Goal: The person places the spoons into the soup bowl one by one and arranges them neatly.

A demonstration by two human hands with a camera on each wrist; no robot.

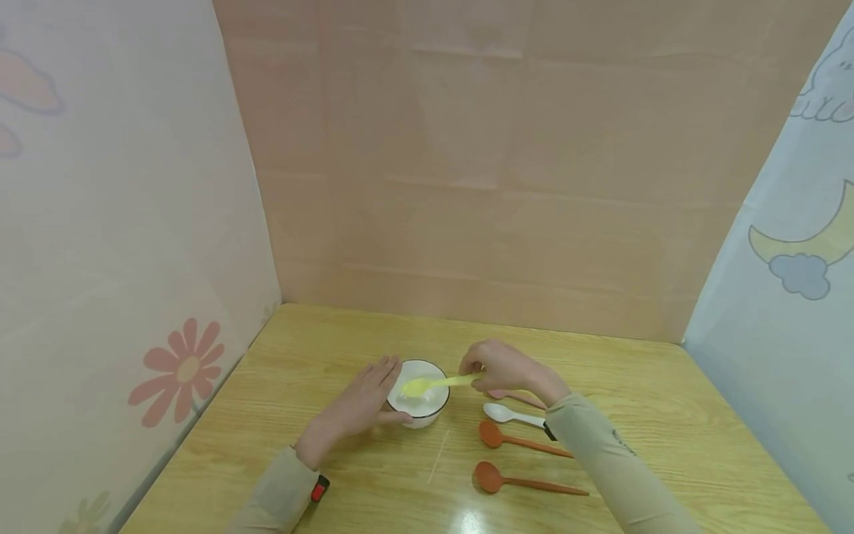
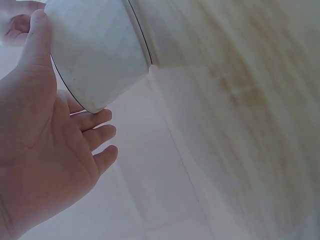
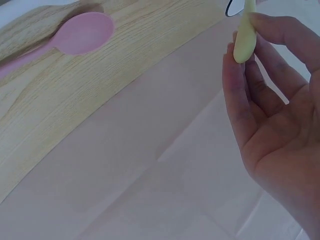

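A white bowl (image 1: 419, 420) with a dark rim stands on the wooden table. My left hand (image 1: 360, 397) holds it from the left, thumb at the near side and fingers along the far side; the left wrist view shows the bowl's ribbed outer wall (image 2: 100, 50) between them. My right hand (image 1: 503, 365) pinches the handle end of a yellow spoon (image 1: 454, 380), whose head is over the bowl's inside. Whether the spoon touches the bowl's bottom I cannot tell. The handle end (image 3: 245, 42) shows between thumb and fingers in the right wrist view.
Right of the bowl, a pink spoon (image 3: 87, 32), a white spoon (image 1: 510, 414), an orange spoon (image 1: 492, 434) and a red-brown spoon (image 1: 490, 478) lie in a column, handles rightward. Cloth walls (image 1: 467, 185) border the table (image 1: 373, 482) at the back and sides.
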